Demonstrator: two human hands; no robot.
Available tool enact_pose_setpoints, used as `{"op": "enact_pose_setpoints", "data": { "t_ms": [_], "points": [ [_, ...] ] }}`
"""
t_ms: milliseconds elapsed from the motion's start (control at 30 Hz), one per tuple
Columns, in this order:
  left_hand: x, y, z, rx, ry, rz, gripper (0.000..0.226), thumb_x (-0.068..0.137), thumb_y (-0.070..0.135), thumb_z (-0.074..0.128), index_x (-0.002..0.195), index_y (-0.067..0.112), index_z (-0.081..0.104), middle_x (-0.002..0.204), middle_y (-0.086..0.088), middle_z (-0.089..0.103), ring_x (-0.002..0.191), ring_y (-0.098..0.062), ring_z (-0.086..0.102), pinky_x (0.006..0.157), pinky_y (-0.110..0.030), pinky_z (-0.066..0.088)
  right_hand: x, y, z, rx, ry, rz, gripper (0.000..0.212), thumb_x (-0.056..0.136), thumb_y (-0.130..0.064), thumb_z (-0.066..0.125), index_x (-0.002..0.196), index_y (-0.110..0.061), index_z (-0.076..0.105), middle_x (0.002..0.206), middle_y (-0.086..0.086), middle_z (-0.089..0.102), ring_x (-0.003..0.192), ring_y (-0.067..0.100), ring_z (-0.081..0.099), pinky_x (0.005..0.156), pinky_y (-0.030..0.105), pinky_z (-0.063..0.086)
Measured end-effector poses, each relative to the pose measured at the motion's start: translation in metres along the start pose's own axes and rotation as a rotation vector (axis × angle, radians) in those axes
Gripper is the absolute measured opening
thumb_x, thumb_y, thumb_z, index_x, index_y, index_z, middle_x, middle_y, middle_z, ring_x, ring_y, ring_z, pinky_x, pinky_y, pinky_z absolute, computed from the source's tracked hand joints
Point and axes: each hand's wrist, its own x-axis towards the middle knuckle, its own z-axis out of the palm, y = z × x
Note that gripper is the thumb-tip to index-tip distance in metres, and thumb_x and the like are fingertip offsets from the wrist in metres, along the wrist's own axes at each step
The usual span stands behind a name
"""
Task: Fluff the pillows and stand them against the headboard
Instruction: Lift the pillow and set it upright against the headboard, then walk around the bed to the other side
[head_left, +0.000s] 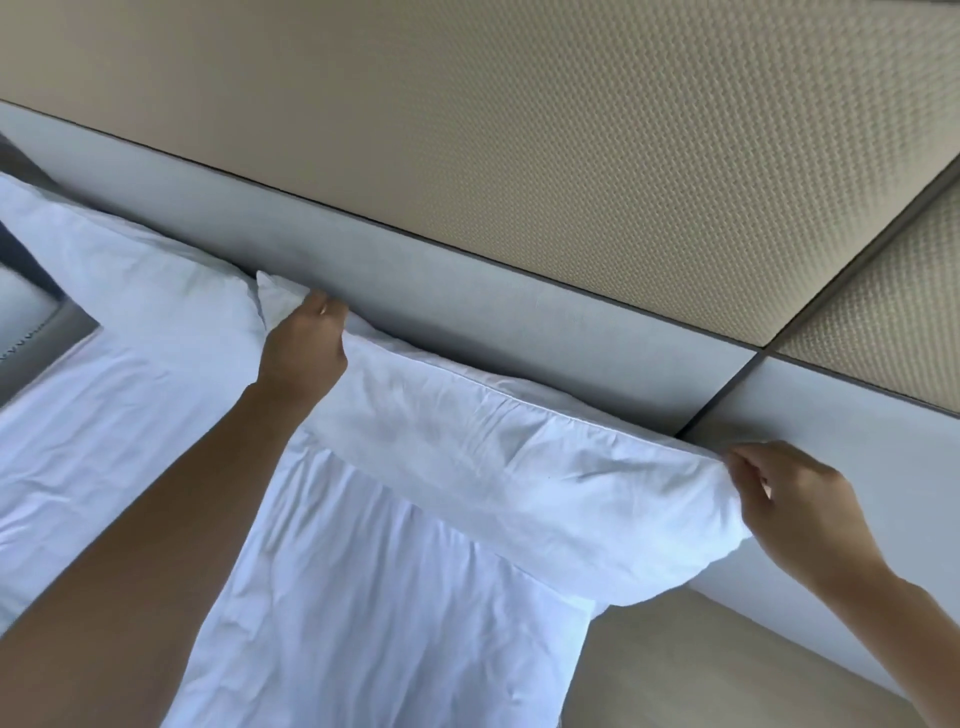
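Observation:
A white pillow (509, 467) stands on its long edge against the pale grey headboard (467, 291), its top edge sagging between my hands. My left hand (304, 345) grips the pillow's top left corner. My right hand (789, 504) pinches the top right corner, close to the dark seam between two headboard panels. A second white pillow (130, 275) leans against the headboard to the left, touching the first one. Below both lies the white bed sheet (363, 623).
Above the headboard runs a beige textured wall panel (571, 156). A grey framed surface (47, 312) shows at the far left past the second pillow. Beige floor or bed base (701, 670) shows at the lower right beside the mattress.

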Motion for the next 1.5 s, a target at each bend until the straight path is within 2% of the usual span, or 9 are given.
{"op": "enact_pose_setpoints", "data": {
  "t_ms": [67,167,300,433,567,800,1067,1333,1500],
  "points": [
    [-0.012,0.0,-0.018,-0.02,-0.005,-0.1,0.028,0.087,0.003,0.058,0.115,0.002,0.06,0.118,-0.019,0.057,0.094,-0.042,0.061,0.067,-0.048,0.053,0.003,-0.007,-0.008,0.02,0.014,-0.021,0.01,0.086,0.0,0.065,0.084,-0.01,0.07,0.077,0.007,0.066,0.065,0.032,0.06,0.057,0.036,0.051],
    [-0.053,0.007,-0.049,0.0,-0.095,-0.144,0.049,0.093,0.023,0.058,0.136,0.002,0.05,0.138,-0.02,0.051,0.132,-0.039,0.043,0.092,-0.052,0.049,0.012,-0.032,-0.019,0.07,-0.018,-0.141,0.009,0.088,-0.006,0.065,0.095,-0.009,0.07,0.083,0.009,0.068,0.072,0.031,0.064,0.06,0.037,0.054],
    [-0.127,0.034,-0.078,0.068,-0.241,-0.223,0.081,0.09,0.066,0.035,0.146,0.008,0.042,0.155,-0.015,0.037,0.142,-0.041,0.032,0.107,-0.052,0.038,0.024,-0.08,-0.03,0.097,-0.158,-0.26,0.044,0.095,-0.034,0.058,0.13,-0.008,0.061,0.118,0.015,0.065,0.107,0.038,0.061,0.088,0.046,0.054],
    [-0.194,0.082,-0.105,0.083,-0.262,-0.343,0.103,0.078,0.085,0.005,0.155,0.02,0.025,0.164,-0.005,0.016,0.151,-0.032,0.014,0.117,-0.051,0.022,0.025,-0.125,-0.053,-0.057,-0.293,-0.393,0.073,0.095,-0.063,0.031,0.154,-0.02,0.028,0.153,0.015,0.033,0.138,0.035,0.034,0.108,0.049,0.038],
    [-0.259,0.138,-0.139,0.045,-0.151,-0.47,0.101,0.082,0.084,0.004,0.15,0.018,0.039,0.16,-0.01,0.029,0.147,-0.036,0.026,0.112,-0.058,0.029,0.005,-0.131,-0.082,-0.123,-0.318,-0.502,0.081,0.091,-0.07,0.035,0.154,-0.023,0.018,0.158,0.014,0.019,0.145,0.033,0.015,0.115,0.047,0.023],
    [-0.369,0.232,-0.182,0.039,-0.075,-0.714,0.092,0.084,0.081,0.008,0.157,0.026,0.016,0.166,-0.002,0.0,0.153,-0.028,-0.002,0.121,-0.055,0.004,-0.066,-0.114,-0.115,-0.163,-0.283,-0.78,0.084,0.09,-0.073,0.031,0.157,-0.027,0.009,0.162,0.019,0.001,0.149,0.038,-0.007,0.118,0.055,0.007],
    [-0.516,0.305,-0.195,-0.017,-0.176,-1.044,0.089,0.085,0.081,0.007,0.157,0.029,0.0,0.165,-0.005,-0.014,0.151,-0.027,-0.015,0.12,-0.057,-0.003,-0.196,-0.135,-0.115,-0.093,-0.4,-1.047,0.085,0.089,-0.074,0.032,0.157,-0.027,0.011,0.164,0.017,0.0,0.151,0.035,-0.006,0.119,0.056,0.007],
    [-0.723,0.38,-0.186,-0.112,-0.209,-1.436,0.093,0.079,0.079,-0.003,0.157,0.028,0.01,0.166,-0.007,0.004,0.152,-0.028,-0.001,0.12,-0.057,0.003,-0.394,-0.139,-0.097,-0.125,-0.556,-1.368,0.099,0.073,-0.082,0.022,0.153,-0.024,0.027,0.153,0.019,0.027,0.141,0.038,0.024,0.113,0.055,0.023],
    [-0.872,0.437,-0.188,-0.157,-0.268,-1.666,0.093,0.08,0.077,-0.003,0.156,0.027,0.01,0.165,-0.009,0.007,0.152,-0.03,0.002,0.117,-0.06,0.006,-0.551,-0.141,-0.095,-0.186,-0.687,-1.562,0.095,0.077,-0.083,0.028,0.153,-0.026,0.022,0.151,0.016,0.023,0.14,0.035,0.02,0.116,0.053,0.017]
  ]
}}
